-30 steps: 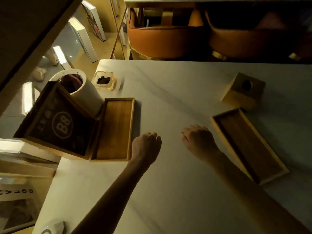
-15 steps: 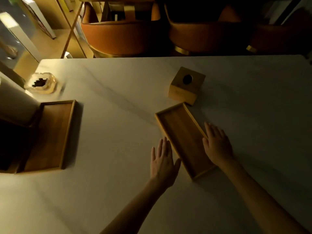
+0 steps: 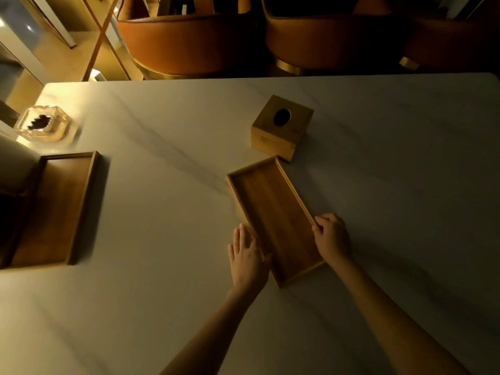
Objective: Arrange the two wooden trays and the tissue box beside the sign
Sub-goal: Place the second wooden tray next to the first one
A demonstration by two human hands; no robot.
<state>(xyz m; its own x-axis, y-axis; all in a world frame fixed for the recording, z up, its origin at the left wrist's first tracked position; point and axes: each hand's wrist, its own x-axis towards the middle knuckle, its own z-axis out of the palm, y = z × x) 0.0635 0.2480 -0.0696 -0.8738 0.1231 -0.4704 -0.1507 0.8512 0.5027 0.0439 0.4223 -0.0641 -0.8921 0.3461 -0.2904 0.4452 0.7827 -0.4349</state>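
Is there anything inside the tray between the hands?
No, the tray between the left hand and right hand shows only bare wood.

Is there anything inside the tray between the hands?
Empty. The wooden tray shows only bare wood across its whole floor. The left hand and right hand are at its long sides.

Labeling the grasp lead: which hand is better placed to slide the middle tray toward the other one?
Right, probably: the right hand curls over the middle tray's far long rim, ready to push leftward. The left hand lies flat against the near rim.

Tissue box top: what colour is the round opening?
Black, a dark hole in the tan wooden tissue box, seen in the head view.
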